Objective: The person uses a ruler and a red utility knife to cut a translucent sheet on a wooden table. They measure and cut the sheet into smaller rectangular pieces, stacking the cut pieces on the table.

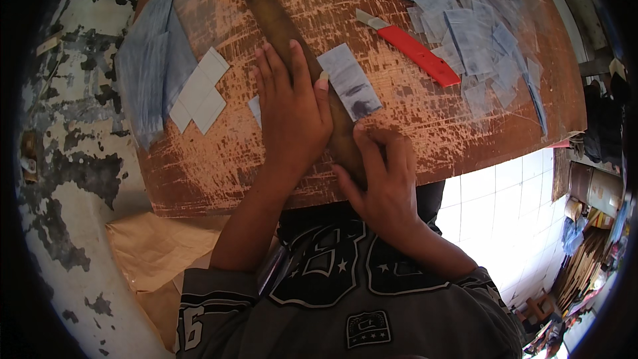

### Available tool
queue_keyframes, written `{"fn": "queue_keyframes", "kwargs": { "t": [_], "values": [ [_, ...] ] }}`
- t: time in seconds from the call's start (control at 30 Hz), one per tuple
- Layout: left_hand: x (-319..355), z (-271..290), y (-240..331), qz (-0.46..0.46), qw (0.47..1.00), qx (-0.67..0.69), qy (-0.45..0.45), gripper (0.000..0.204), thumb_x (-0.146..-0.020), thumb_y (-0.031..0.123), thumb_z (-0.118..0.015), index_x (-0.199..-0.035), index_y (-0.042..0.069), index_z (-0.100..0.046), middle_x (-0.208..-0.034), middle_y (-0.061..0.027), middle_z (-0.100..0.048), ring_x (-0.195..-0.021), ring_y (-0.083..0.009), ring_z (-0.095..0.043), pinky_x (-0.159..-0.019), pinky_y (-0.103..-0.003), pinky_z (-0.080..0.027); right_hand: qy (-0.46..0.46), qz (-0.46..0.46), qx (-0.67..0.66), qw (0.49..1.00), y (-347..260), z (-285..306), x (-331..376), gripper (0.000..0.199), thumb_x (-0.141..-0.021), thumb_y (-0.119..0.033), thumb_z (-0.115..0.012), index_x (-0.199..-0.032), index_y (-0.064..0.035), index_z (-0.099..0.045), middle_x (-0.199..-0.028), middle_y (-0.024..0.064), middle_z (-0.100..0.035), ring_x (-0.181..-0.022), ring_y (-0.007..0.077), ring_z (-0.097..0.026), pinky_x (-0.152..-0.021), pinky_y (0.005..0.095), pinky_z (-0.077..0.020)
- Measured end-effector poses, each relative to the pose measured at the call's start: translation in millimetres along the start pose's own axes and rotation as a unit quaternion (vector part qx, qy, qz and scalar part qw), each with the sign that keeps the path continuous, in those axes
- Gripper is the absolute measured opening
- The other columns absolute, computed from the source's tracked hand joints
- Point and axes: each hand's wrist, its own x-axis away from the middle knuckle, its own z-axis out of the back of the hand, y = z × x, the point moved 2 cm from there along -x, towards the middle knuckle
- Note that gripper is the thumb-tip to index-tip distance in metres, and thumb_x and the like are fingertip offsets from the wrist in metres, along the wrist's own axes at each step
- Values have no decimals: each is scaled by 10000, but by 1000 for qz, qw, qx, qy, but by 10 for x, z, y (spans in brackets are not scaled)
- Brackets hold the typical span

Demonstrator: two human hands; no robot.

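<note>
Left hand pressed flat on the stiff wooden ruler, right hand pinching its near end; looks rigid, light, maybe slidey.

Your left hand lies on the ruler, your right hand at its near end. A cutter lies right of it on the board.

One head view, looking steeply down from above the person's chest onto the board, close in. Fisheye bends the board's edges; both forearms enter from the lower edge, wall at left, tiled floor at lower right.
</note>
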Motion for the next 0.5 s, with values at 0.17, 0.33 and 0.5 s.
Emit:
{"fn": "queue_keyframes", "kwargs": {
  "t": [0.17, 0.33, 0.5],
  "values": [
    [7, 11, 2, 0, 1000, 1, 1, 682, -1158, 304, -469, -1682, -103, -311, -1680, -488, -254, -1629, -623, -183, -1338, -667, -174, 6, 11, 5, 1000, 6, -2, -3, 649, -900, -207, -852, -1441, 70, -625, -1232, 195, -574, -1095, 372, -588, -937, 494, -511],
    [11, 0, 0, -5, 1000, 2, 9, 684, -1160, 309, -467, -1681, -107, -313, -1678, -492, -253, -1626, -625, -190, -1338, -664, -178, 2, 9, 6, 1000, 13, -12, 6, 659, -907, -213, -847, -1454, 74, -617, -1225, 192, -573, -1079, 366, -583, -925, 497, -506],
    [8, -5, 6, -6, 1000, -10, 8, 688, -1162, 313, -469, -1678, -115, -312, -1671, -499, -258, -1622, -627, -201, -1336, -663, -182, 0, 10, 8, 1000, 7, -5, 3, 656, -914, -216, -842, -1456, 75, -614, -1228, 192, -570, -1083, 363, -580, -929, 495, -498]
  ]
}}
